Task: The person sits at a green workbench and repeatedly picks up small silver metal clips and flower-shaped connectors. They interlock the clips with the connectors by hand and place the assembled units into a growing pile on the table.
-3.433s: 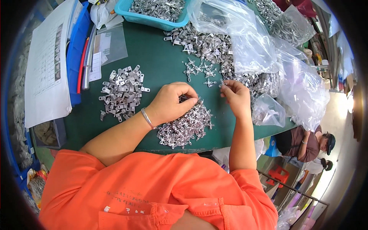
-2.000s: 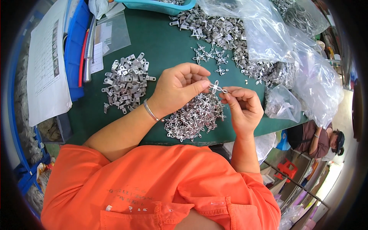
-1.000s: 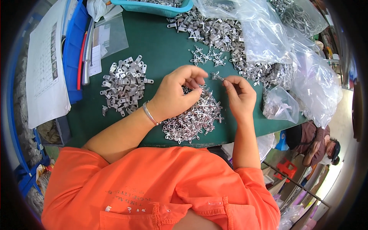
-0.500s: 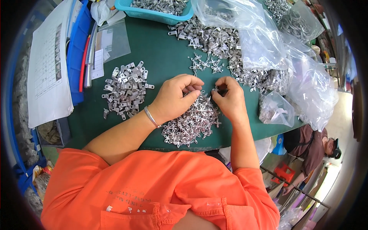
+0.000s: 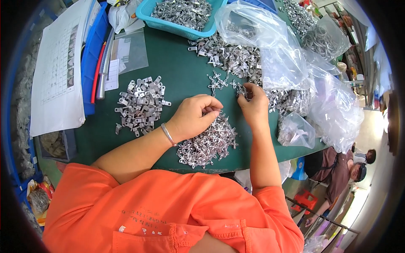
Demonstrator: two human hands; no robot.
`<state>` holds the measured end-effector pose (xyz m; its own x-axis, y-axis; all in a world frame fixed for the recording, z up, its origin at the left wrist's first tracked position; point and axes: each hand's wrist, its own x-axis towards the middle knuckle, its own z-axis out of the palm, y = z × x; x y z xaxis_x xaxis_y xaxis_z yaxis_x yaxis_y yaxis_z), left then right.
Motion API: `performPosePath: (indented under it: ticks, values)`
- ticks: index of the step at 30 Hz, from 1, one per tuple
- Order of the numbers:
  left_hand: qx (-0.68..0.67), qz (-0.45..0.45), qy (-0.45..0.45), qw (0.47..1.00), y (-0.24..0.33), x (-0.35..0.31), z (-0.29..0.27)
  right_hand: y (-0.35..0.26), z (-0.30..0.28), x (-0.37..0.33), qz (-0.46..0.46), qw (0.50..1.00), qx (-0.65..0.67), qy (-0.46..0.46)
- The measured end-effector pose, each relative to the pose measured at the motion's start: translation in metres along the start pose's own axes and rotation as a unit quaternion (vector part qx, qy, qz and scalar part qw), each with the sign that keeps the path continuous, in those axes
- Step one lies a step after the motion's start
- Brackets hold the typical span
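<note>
A heap of small silvery flower-shaped metal pieces (image 5: pixel 206 143) lies on the green table near my body. My left hand (image 5: pixel 195 116), with a bangle at the wrist, is closed over the heap's far edge; its fingers curl toward the thumb, and what they pinch is hidden. Farther off, my right hand (image 5: pixel 256 105) has thumb and fingertips closed on a flower-shaped piece (image 5: pixel 242 90) beside the small far cluster (image 5: pixel 217 82) of the same pieces. Left of my hands is a pile of bent metal brackets with holes (image 5: pixel 141 105).
A turquoise basket (image 5: pixel 145 17) of metal parts stands at the back. Loose brackets (image 5: pixel 236 57) spread beneath clear plastic bags (image 5: pixel 282 63) at the right. A blue tray (image 5: pixel 89 63), papers (image 5: pixel 59 71) and a red pen (image 5: pixel 98 71) lie left. People (image 5: pixel 337 168) are beyond the table's right edge.
My right hand has moved away from the heap, farther out to the small cluster of flower-shaped pieces. The left hand stays over the heap. The whole view has shifted slightly.
</note>
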<state>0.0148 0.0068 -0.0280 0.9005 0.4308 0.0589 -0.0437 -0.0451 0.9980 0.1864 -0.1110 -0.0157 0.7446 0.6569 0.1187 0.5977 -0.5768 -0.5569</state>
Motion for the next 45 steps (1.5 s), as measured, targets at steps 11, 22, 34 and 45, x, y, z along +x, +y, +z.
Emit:
performPosePath:
  ticks: [11,22,34,45]
  values:
    - [0.001,0.020,0.000,1.000,-0.003,0.000,0.001,-0.113,-0.033,0.081,0.070,0.848,0.456,-0.262]
    - [-0.004,0.003,0.004,1.000,-0.003,-0.001,0.002,-0.086,-0.057,0.068,-0.039,0.955,0.087,-0.282]
    - [0.064,0.019,-0.021,0.998,-0.007,0.001,0.001,-0.014,-0.015,0.011,-0.120,0.984,-0.089,-0.098]
    - [0.014,0.005,-0.043,0.999,-0.010,0.000,0.004,0.003,-0.004,0.011,-0.118,0.986,-0.110,-0.046]
